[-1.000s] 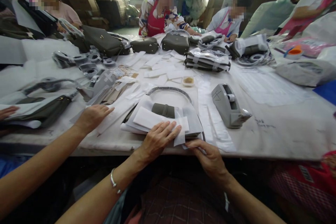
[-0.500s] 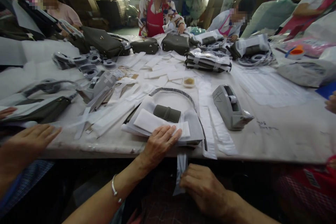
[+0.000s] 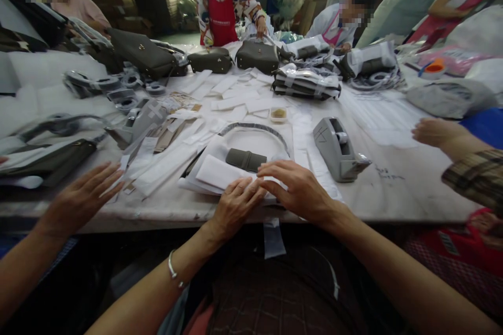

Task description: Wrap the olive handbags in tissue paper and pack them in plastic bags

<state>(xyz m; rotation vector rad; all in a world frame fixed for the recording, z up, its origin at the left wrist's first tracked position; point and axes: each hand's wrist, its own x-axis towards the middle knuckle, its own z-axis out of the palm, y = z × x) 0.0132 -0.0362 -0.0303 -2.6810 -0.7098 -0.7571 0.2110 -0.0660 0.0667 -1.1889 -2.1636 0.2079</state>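
Observation:
A handbag in white wrapping paper (image 3: 188, 183) lies flat at the table's front edge, its wrapped handle (image 3: 255, 125) arching away from me. On top are a dark olive strap or flap piece (image 3: 245, 159) and a folded white sheet (image 3: 214, 172). My left hand (image 3: 238, 204), with a silver bracelet at the wrist, rests on the white layers, fingers stretched. Over the bag's right side my right hand (image 3: 298, 188) is spread, its fingertips close to the left hand's, with nothing visible in it. A translucent strip (image 3: 274, 241) hangs below the bag over the edge.
Right of the bag stands a grey tape dispenser (image 3: 340, 149); another dispenser (image 3: 139, 120) is to the left. White paper strips (image 3: 168, 170) and a small clear box (image 3: 278, 114) lie around. Dark handbags (image 3: 257, 56) line the back. Co-workers' hands (image 3: 84, 193) reach in from both sides.
My right hand has let go of the hanging strip and risen onto the bag beside my left hand. A co-worker's hand at left moved inward; an arm at right reached further over the table.

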